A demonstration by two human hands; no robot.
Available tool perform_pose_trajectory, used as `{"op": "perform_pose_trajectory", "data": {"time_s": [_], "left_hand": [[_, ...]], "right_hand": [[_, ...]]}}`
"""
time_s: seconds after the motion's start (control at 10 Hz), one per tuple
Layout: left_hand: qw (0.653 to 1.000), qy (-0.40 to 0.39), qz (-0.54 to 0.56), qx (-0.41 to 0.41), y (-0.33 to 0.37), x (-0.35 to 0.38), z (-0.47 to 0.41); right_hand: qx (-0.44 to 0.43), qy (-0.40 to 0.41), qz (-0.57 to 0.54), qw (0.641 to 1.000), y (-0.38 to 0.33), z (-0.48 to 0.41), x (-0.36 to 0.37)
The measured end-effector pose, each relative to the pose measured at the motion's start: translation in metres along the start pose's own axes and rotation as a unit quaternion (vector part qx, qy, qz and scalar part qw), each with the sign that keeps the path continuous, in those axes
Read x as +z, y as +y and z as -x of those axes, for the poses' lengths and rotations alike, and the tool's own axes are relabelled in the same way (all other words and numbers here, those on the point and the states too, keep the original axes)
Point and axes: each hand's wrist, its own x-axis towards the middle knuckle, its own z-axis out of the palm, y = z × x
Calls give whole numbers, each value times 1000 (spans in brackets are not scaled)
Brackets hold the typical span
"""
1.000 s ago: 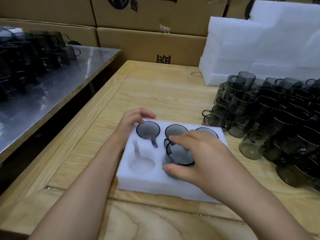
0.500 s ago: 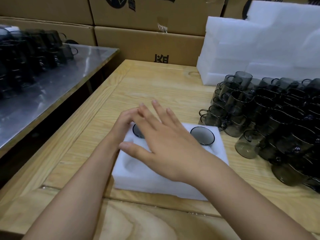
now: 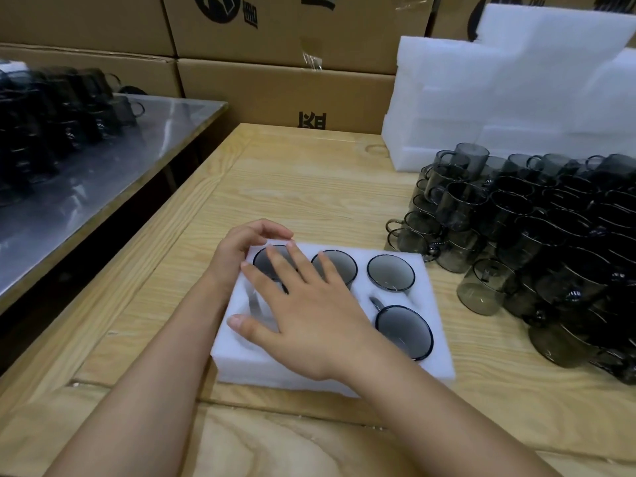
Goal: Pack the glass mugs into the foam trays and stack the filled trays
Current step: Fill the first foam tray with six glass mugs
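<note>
A white foam tray lies on the wooden table in front of me. Smoky glass mugs sit in its pockets: back left, back middle, back right and front right. My right hand lies flat with spread fingers over the tray's middle and hides the front middle pocket. Its thumb reaches over the front left pocket, which shows bare foam. My left hand holds the tray's far left corner with curled fingers.
A heap of loose glass mugs covers the table's right side. Behind it stands a stack of white foam trays. A metal table on the left carries more mugs. Cardboard boxes wall off the back.
My right hand has let go of the mug it was setting into the front middle pocket and now lies flat over the tray. My left hand has stayed on the corner.
</note>
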Motion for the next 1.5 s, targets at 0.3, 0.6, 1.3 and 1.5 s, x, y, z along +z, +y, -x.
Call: {"op": "perform_pose_trajectory", "data": {"time_s": [0.3,0.6,1.3,1.5], "left_hand": [[999,-33,-5,29,-4,-3,-3],[995,-84,4,51,-13,-14,-8],[995,-61,-35,74,-16,-3,-4],[994,-24,-47,92,-21,12,-22]], "right_hand": [[91,284,-158,941,46,19,-53],[349,31,37,936,125,0,-79],[150,230,-123,954,82,19,-121],[-15,204,-158,966,57,56,-99]]}}
